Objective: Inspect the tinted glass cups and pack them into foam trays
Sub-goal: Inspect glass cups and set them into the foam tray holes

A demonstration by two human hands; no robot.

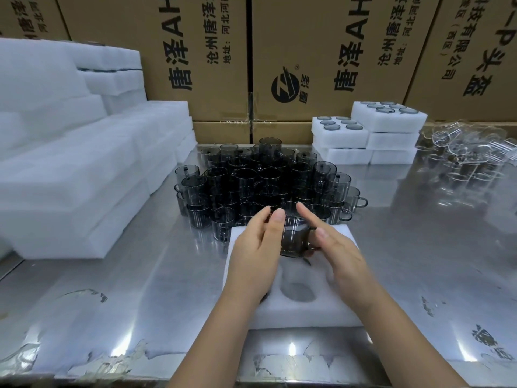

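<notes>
The tinted glass cup (295, 238) hung just above the far half of the foam tray (307, 315), held between both hands. The right hand (338, 256) pinched it, with the thumb on the near side by the handle (312, 242) and the fingers reaching straight past the far side. The left hand (251, 259) laid its thumb along the cup's left wall. Its fingers were blurred, so whether they closed on the glass could not be told.

The cup was probably light, rigid and brittle, with a smooth wall that would slip under a loose hold. A knock against the pile of cups (257, 180) just beyond the tray, or against the steel desk (140, 303) under it, could chip the rim. The safest hold looked like thumb and fingers on opposite sides of the body. The handle seemed better as a stop against turning than as the only point of grip.

The cup's long axis ran from base to mouth. It seemed tilted, with the base low toward the tray's near edge and the mouth up toward its far edge, though glare made this uncertain. The handle stuck out toward the tray's right side.

1 empty pocket (298, 294) showed in the tray's near half. To seat the cup there, its axis would need to stand upright over the pocket.
</notes>
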